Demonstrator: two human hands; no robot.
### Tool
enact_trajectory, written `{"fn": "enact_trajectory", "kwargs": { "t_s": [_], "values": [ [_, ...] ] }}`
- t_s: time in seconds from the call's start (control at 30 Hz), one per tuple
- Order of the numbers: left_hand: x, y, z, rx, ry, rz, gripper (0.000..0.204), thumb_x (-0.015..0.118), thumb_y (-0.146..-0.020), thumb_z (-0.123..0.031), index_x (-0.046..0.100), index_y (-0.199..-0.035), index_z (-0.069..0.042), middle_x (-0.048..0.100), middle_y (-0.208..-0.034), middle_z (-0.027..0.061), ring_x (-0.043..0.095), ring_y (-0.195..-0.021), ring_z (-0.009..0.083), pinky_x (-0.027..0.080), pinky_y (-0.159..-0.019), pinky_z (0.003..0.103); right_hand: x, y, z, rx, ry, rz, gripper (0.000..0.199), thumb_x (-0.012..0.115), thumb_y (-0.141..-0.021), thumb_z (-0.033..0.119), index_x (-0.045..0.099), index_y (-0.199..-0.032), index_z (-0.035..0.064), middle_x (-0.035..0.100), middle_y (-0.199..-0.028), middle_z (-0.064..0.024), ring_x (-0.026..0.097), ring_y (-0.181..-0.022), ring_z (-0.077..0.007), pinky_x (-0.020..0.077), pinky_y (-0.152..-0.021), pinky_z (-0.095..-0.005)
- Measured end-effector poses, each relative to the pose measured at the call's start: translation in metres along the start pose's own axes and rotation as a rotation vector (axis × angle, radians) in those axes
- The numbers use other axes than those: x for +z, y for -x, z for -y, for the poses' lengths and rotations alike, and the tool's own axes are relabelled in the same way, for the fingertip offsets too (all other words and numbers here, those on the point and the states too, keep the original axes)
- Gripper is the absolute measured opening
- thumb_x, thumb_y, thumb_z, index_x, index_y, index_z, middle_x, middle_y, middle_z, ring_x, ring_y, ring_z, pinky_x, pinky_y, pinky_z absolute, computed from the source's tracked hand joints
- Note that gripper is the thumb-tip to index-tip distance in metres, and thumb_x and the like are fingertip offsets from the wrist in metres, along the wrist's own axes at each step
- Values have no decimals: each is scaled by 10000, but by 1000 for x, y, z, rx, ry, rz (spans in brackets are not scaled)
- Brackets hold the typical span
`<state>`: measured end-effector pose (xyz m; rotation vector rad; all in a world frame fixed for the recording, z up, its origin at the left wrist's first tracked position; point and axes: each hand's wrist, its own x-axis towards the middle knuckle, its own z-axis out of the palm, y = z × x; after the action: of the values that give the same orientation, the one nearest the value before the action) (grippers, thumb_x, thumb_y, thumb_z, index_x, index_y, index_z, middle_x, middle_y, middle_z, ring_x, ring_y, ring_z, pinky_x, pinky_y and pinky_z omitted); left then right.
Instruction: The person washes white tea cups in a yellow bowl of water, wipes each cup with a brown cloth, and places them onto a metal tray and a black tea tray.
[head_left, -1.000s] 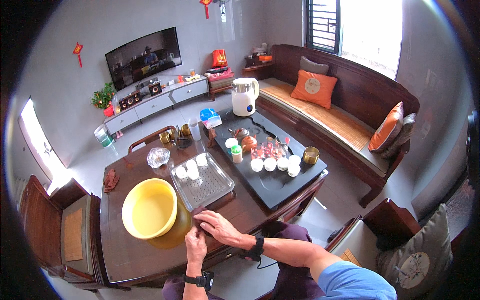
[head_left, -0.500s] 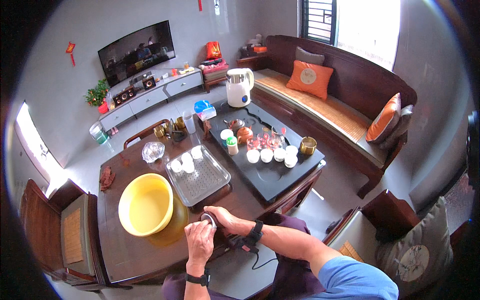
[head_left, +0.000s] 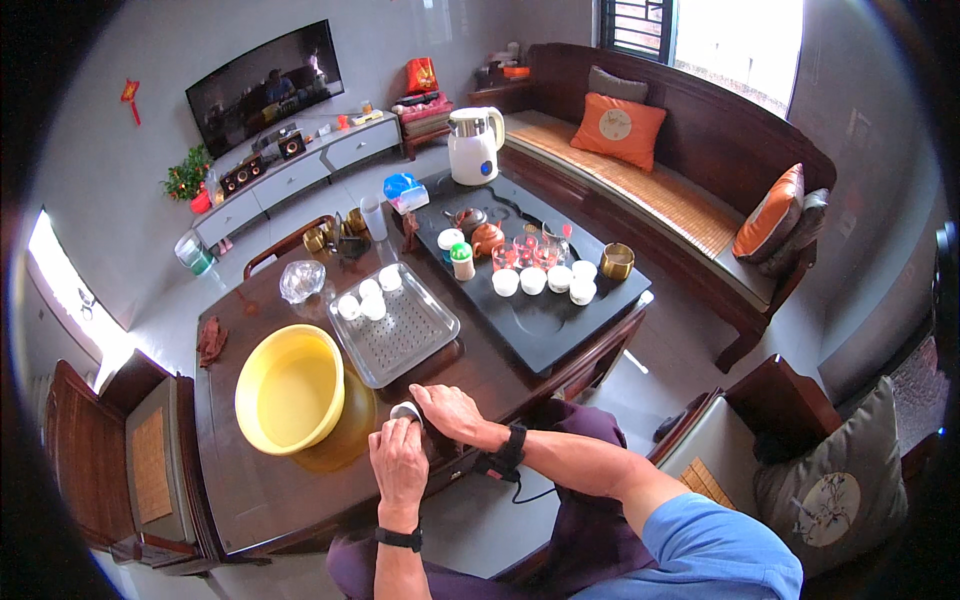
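Observation:
My left hand (head_left: 398,462) is closed around a small white cup (head_left: 405,411), tilted above the near edge of the dark wooden table (head_left: 245,510). My right hand (head_left: 452,413) is just right of the cup, its thumb and fingers stretched toward the rim; whether a fingertip touches it is hard to make out. Left of my hands a yellow basin (head_left: 340,385) stands on the table. Beyond them is a perforated metal tray (head_left: 405,340), with several white cups (head_left: 372,306) at its far end.
At right, a black tea tray (head_left: 540,345) carries white cups (head_left: 533,281), clay teapots (head_left: 487,238), glasses, a green-capped container (head_left: 462,262) and a white kettle (head_left: 473,150). A brass-coloured pot (head_left: 617,262) sits near its right edge. Crumpled clear plastic (head_left: 302,282) and a reddish-brown cloth (head_left: 212,341) lie on the table.
The right hand's fingers have spread and shifted away from the cup a little. The cup remains in my left hand and is turned differently. The whole view has tilted slightly.

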<state>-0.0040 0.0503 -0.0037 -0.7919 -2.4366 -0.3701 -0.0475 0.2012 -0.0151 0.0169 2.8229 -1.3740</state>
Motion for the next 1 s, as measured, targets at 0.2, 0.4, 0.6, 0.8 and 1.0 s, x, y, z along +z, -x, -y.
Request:
{"fn": "enact_trajectory", "kwargs": {
  "t_s": [0.2, 0.4, 0.6, 0.8, 1.0],
  "values": [
    [5, -2, 17, -352, 526, -45, 141, 633, -948, -98, 600, -894, 29, 617, -870, 160, 587, -797, 296, 467, -728, 394, 6, -2, -3, 17, -234, -20, 522, 424, -1025, 448, 648, -896, -6, 679, -955, -273, 624, -936, -485, 484, -799, -560],
    [-5, 0, 15, -547, 1121, 121, 170, 588, -1007, -131, 625, -945, 22, 606, -838, 19, 537, -780, 117, 446, -722, 283, 24, 4, -6, 235, -1196, 271, 381, 395, -1082, 394, 597, -1099, 71, 622, -921, -33, 565, -771, -131, 480, -609, -281],
    [-5, -7, 13, -731, 1582, 43, 193, 563, -1032, -203, 660, -1024, -36, 644, -969, -11, 567, -879, 80, 448, -799, 240, 3, 5, 4, 76, -1174, 360, 426, 400, -1086, 356, 578, -1321, 49, 629, -1022, -47, 588, -821, -132, 532, -669, -320],
    [-13, -8, 25, -948, 1808, -227, 166, 614, -1017, -265, 641, -1023, -101, 663, -1012, -4, 607, -897, 112, 486, -801, 273, -4, 14, 18, -270, -907, 269, 421, 513, -1050, 216, 514, -1404, -13, 618, -1222, -56, 544, -1131, -140, 440, -1032, -318],
    [-4, -4, 26, -1226, 1837, -204, 254, 633, -1001, -331, 637, -1143, -119, 669, -1082, -12, 634, -962, 116, 536, -773, 281, -9, 12, 18, -354, -803, 186, 382, 639, -963, 150, 552, -1298, -12, 651, -1138, -59, 575, -1087, -135, 469, -1001, -326]
  ]
}}
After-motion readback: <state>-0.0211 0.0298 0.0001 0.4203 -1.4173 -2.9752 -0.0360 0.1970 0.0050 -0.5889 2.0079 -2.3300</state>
